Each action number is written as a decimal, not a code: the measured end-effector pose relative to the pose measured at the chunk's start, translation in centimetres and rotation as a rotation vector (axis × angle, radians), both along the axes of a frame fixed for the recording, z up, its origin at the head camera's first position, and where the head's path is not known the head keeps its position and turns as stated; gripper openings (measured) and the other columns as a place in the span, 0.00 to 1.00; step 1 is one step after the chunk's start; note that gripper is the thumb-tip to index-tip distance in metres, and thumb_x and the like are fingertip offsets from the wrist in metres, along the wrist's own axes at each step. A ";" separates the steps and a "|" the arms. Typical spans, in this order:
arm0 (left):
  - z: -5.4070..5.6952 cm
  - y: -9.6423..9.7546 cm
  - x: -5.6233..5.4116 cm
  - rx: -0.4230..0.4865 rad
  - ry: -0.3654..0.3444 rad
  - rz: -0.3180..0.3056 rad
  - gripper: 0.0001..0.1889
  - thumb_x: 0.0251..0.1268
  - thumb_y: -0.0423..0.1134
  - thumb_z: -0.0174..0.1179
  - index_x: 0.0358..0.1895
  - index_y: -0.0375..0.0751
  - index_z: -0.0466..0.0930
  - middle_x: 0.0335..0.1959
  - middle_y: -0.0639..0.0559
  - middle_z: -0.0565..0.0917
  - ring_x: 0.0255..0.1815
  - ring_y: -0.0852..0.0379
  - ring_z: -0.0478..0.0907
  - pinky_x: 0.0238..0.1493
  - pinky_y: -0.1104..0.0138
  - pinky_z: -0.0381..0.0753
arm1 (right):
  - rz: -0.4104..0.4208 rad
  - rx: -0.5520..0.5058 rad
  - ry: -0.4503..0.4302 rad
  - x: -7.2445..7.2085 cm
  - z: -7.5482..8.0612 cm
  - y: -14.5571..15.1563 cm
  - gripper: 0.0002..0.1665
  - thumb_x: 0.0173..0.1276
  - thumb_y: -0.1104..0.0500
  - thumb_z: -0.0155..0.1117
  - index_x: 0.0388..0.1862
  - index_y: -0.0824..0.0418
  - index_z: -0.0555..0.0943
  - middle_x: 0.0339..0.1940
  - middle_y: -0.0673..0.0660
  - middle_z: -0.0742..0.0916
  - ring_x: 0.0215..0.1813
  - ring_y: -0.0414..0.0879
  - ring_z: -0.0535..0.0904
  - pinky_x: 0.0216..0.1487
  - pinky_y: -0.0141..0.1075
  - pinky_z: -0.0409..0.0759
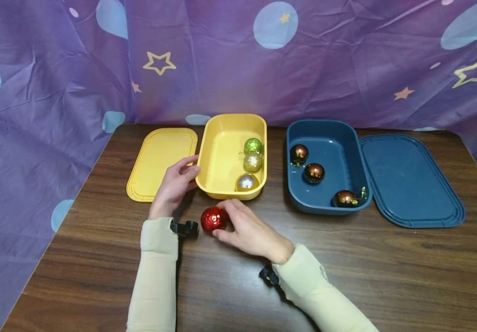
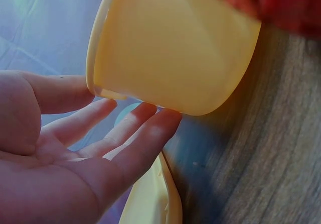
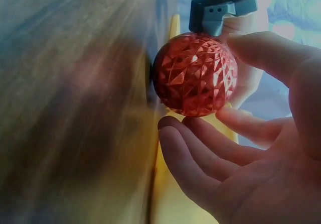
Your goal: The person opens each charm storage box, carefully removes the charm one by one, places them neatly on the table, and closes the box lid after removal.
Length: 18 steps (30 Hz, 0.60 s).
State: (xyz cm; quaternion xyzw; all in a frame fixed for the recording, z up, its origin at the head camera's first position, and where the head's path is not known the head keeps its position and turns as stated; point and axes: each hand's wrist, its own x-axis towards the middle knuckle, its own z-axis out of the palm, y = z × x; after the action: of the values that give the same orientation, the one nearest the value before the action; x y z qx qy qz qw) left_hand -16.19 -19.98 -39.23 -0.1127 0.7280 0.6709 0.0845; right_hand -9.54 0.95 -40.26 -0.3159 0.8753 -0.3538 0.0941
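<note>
left hand (image 1: 175, 184) kinda loose, just touching the side of a yellow box (image 1: 221, 161), right hand (image 1: 250, 229) pinching a shiny red ball (image 1: 213, 220), blue box (image 1: 335, 157) nearby with three brown balls (image 1: 314, 173)

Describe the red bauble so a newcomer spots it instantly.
On the brown wood-grain table, find the yellow container. Just this side of it, the right hand's grip holds a faceted red bauble, the only red one and the only one outside a container.
</note>
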 end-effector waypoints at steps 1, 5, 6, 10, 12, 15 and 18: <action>0.0 0.0 0.0 0.002 -0.001 0.002 0.23 0.74 0.35 0.49 0.71 0.41 0.65 0.61 0.33 0.75 0.59 0.47 0.74 0.56 0.59 0.79 | 0.001 -0.002 0.001 0.0 0.0 0.1 0.30 0.62 0.49 0.68 0.59 0.61 0.74 0.52 0.57 0.80 0.52 0.47 0.78 0.58 0.40 0.78; -0.1 0.0 0.0 0.003 -0.003 0.006 0.23 0.74 0.35 0.49 0.71 0.41 0.65 0.61 0.34 0.74 0.56 0.49 0.75 0.55 0.60 0.79 | 0.007 0.001 0.007 -0.1 0.2 0.2 0.30 0.62 0.50 0.67 0.59 0.62 0.73 0.54 0.58 0.80 0.55 0.49 0.77 0.61 0.42 0.76; -0.1 0.0 0.0 0.004 -0.003 0.008 0.23 0.74 0.35 0.49 0.71 0.41 0.65 0.61 0.33 0.74 0.56 0.50 0.75 0.55 0.60 0.79 | 0.009 0.001 0.009 -0.1 0.2 0.2 0.30 0.62 0.50 0.67 0.59 0.62 0.73 0.55 0.58 0.80 0.56 0.49 0.77 0.62 0.42 0.75; -0.1 0.0 -0.1 0.008 -0.002 0.008 0.23 0.74 0.35 0.49 0.71 0.41 0.65 0.61 0.33 0.74 0.54 0.51 0.76 0.55 0.59 0.79 | 0.015 0.006 0.017 0.0 0.3 0.3 0.31 0.62 0.50 0.68 0.60 0.63 0.72 0.56 0.59 0.79 0.58 0.51 0.77 0.63 0.43 0.74; -0.1 0.0 -0.1 0.009 -0.003 0.006 0.23 0.74 0.35 0.48 0.71 0.41 0.65 0.61 0.32 0.74 0.56 0.49 0.75 0.57 0.57 0.78 | 0.018 0.008 0.021 0.0 0.3 0.3 0.31 0.62 0.51 0.68 0.60 0.64 0.72 0.56 0.60 0.79 0.58 0.52 0.77 0.64 0.44 0.74; -0.1 0.0 -0.1 0.013 -0.004 0.004 0.23 0.74 0.34 0.48 0.71 0.41 0.64 0.62 0.32 0.74 0.57 0.47 0.75 0.59 0.54 0.77 | 0.019 0.012 0.022 0.0 0.3 0.3 0.32 0.62 0.51 0.67 0.61 0.64 0.72 0.56 0.60 0.79 0.58 0.52 0.76 0.64 0.44 0.74; -0.1 0.1 0.0 0.017 -0.003 0.005 0.24 0.74 0.34 0.48 0.71 0.40 0.64 0.62 0.32 0.74 0.57 0.47 0.75 0.59 0.54 0.77 | 0.018 0.013 0.026 -0.1 0.3 0.4 0.31 0.62 0.51 0.67 0.61 0.64 0.72 0.55 0.60 0.79 0.57 0.51 0.77 0.62 0.44 0.75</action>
State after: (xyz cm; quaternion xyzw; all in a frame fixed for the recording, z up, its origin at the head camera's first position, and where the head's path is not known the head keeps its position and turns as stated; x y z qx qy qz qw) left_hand -16.24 -19.92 -39.31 -0.1149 0.7217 0.6773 0.0849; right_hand -9.64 1.38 -39.93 -0.3275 0.8760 -0.3430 0.0881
